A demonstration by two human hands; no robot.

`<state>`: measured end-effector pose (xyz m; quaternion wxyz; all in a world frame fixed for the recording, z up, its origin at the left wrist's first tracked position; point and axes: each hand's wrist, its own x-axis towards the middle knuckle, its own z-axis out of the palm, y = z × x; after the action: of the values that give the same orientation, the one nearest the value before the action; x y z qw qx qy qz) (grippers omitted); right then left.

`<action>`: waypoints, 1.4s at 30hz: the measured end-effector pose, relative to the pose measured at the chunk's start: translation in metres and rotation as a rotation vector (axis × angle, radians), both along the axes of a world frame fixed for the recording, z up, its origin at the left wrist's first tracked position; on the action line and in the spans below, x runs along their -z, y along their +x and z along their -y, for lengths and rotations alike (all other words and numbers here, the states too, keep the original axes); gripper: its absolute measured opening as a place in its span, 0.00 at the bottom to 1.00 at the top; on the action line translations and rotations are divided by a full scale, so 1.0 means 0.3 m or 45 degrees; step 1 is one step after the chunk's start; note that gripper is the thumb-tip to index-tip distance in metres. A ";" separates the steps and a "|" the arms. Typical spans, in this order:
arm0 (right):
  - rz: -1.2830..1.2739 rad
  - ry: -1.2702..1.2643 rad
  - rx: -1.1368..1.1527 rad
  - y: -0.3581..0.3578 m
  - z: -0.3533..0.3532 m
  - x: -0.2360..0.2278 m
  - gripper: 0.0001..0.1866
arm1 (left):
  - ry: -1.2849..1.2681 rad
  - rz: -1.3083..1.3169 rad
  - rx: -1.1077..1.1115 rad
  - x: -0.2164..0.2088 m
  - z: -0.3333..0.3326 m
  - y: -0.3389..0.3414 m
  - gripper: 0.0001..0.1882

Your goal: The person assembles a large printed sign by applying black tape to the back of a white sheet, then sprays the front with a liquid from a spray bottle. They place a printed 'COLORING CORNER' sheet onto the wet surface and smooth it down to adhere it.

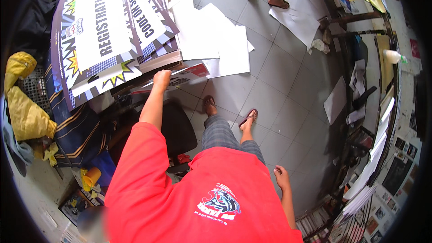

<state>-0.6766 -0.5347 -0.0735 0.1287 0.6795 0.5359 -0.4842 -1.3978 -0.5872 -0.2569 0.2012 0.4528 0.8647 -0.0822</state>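
Left hand (162, 80): fingers curled down at the near edge of the pile, back of the hand uppermost. Fingertips hidden; whether it grips or merely rests, cannot tell.

Right hand (282, 177): hanging low at the person's right side, well apart from the left; fingers loosely bent, nothing seen in it.

Printed panels (91, 31): several, piled ahead and to the left of the left hand; white fields, dark purple borders, yellow starbursts, bold dark lettering. Upper ones fanned unevenly, edges out of line.

Red-and-white panel (198, 70): at the left hand, running out to its right, lower than the pile; partly covered, so its extent is unclear.

White sheets (234, 49): loose, overlapping, beyond the left hand and to its right; what bears them cannot be told.

Chair (177, 123): black, just below and to the right of the left hand, partly hidden by the arm.

Floor sheet (335, 100): white, on grey tiles (270, 94), well to the right of the left hand and ahead of the right.

Other person's feet (280, 3): sandalled, far ahead of both hands, beside another large sheet (294, 24).

Condition of the work, as judged: visible panel faces are printed and heaped; squaring of the pile is not done. The red-and-white panel lies outside the pile, and the white sheets are ungathered. How much is left cannot be told.
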 end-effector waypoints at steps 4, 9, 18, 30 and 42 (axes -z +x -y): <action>0.010 -0.052 0.029 -0.045 0.071 -0.019 0.19 | -0.049 -0.038 0.054 0.004 -0.015 -0.061 0.07; 0.035 -0.091 0.064 -0.016 0.142 0.003 0.20 | -0.102 -0.135 -0.052 -0.009 -0.005 -0.048 0.10; -0.011 -0.040 0.079 0.051 0.148 0.022 0.22 | 0.386 -0.134 -0.477 -0.150 0.156 0.162 0.46; -0.128 0.067 0.379 0.244 0.492 0.330 0.29 | -0.716 1.618 -0.606 0.170 0.507 0.855 0.44; 0.043 -0.068 0.601 0.867 1.171 0.650 0.27 | -0.786 1.750 -0.433 -0.689 -0.094 1.767 0.45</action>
<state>-0.4166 -0.8861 -0.2685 0.0387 0.7904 0.3469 -0.5034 -0.8678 -0.5590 -0.0501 0.8200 0.1863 0.5411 0.0120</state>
